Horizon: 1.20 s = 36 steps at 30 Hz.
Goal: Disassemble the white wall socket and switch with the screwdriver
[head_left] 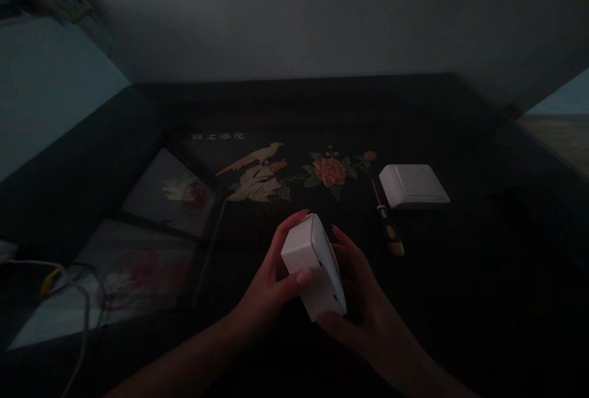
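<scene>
A small white plastic box (307, 272) is tilted on edge between my two hands, with dark slots along its side. My left hand (276, 278) wraps its left side, thumb across the near face and fingers over the top. At the lower right, the thumb of my right hand (361, 300) presses the box's bottom edge while its fingers curl round the far side, partly hidden. To the right, a screwdriver (389, 230) with a black and yellow handle lies with its shaft pointing away. Beside its shaft rests a second white plastic box (414, 186).
The dark glossy tabletop (294, 116) carries a bird-and-flower picture (330, 171) and window reflections. Raised borders meet the wall (294, 18) at the back. A pale cable (85, 318) runs along the left, near a yellow item (48, 284).
</scene>
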Each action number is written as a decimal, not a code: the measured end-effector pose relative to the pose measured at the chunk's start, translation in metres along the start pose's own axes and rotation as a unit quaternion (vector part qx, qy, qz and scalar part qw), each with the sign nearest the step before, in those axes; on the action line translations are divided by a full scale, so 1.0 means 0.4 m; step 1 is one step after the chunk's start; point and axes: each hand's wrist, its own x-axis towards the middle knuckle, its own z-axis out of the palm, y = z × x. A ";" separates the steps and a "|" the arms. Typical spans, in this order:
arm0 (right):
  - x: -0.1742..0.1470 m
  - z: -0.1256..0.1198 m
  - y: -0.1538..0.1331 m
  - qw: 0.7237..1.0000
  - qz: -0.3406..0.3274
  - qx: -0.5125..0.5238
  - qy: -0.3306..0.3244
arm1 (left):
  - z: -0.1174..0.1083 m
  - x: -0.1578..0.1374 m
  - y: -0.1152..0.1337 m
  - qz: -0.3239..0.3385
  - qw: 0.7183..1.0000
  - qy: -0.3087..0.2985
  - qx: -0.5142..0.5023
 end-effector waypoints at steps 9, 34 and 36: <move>0.010 -0.010 -0.001 0.995 -0.042 -0.080 -0.033 | -0.004 0.000 0.007 0.019 0.998 -0.010 0.066; 0.171 -0.054 0.009 0.970 -0.206 -0.123 -0.032 | -0.055 0.127 0.042 0.144 0.979 -0.049 0.133; 0.172 -0.060 0.013 0.969 -0.210 -0.124 -0.045 | -0.052 0.125 0.045 0.141 0.980 -0.050 0.132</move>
